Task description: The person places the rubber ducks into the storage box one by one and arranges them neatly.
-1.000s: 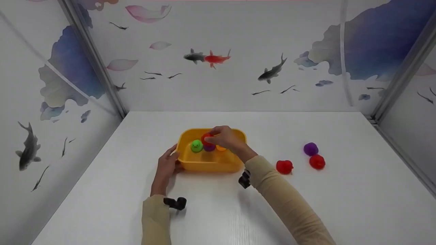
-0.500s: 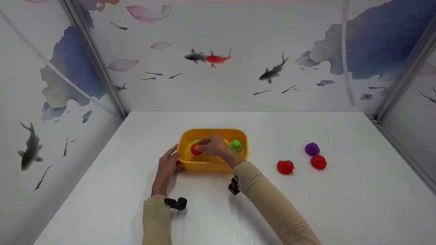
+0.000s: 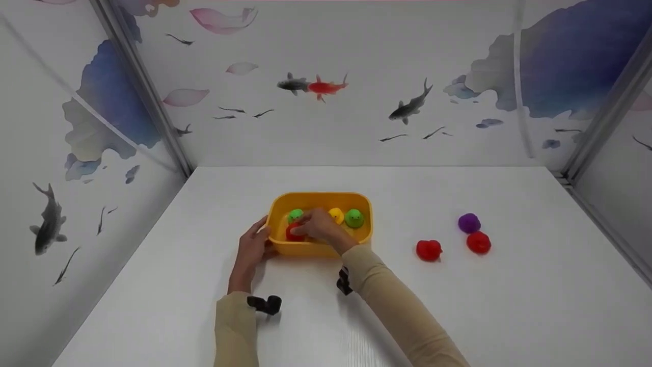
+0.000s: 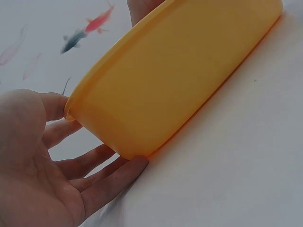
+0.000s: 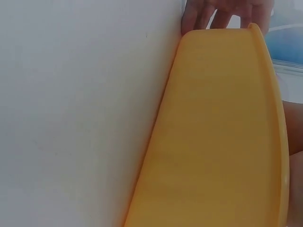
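The tub [image 3: 316, 250] stood left of the middle of the bench [image 3: 530, 306], nearer to the far edge, and the left hand [image 3: 250, 248] rested its spread fingers against the outside of the left end. Inside, near the front left corner, the right hand [image 3: 322, 224] pinched a red toy [image 3: 292, 233], with a green toy [image 3: 295, 215] behind it and a yellow toy [image 3: 336, 215] and a second green toy [image 3: 354, 218] farther right. Toward the right edge of the bench lay a loose red toy [image 3: 429, 250], then a purple toy [image 3: 469, 223] just beside another red one [image 3: 479, 242].
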`<control>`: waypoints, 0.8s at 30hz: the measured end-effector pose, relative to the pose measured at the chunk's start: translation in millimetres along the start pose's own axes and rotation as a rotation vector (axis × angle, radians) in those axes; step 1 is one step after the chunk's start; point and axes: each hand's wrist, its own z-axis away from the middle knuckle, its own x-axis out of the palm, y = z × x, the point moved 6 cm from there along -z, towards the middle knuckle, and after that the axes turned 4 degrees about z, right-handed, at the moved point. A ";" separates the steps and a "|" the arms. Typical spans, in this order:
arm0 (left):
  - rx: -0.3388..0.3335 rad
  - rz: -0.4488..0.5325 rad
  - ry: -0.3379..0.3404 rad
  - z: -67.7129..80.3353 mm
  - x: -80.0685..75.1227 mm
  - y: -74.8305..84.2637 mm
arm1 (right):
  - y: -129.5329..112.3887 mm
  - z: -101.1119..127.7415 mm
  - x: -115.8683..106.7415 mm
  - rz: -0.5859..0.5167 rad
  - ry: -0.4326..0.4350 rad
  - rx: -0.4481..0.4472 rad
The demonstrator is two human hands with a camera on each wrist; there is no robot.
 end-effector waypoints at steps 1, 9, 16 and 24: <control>-0.002 -0.001 0.001 -0.5 -0.1 -0.2 | 0.0 -0.3 0.4 -0.005 -0.002 0.003; 0.021 -0.004 -0.006 0.7 0.1 0.2 | -5.1 -2.1 3.4 -0.013 -0.012 -0.003; 0.002 0.011 -0.002 -0.4 0.5 -0.5 | -7.2 -5.2 7.9 0.019 0.007 -0.009; 0.011 0.025 0.003 1.7 -2.0 -0.8 | -6.4 -6.3 9.8 0.045 0.002 -0.024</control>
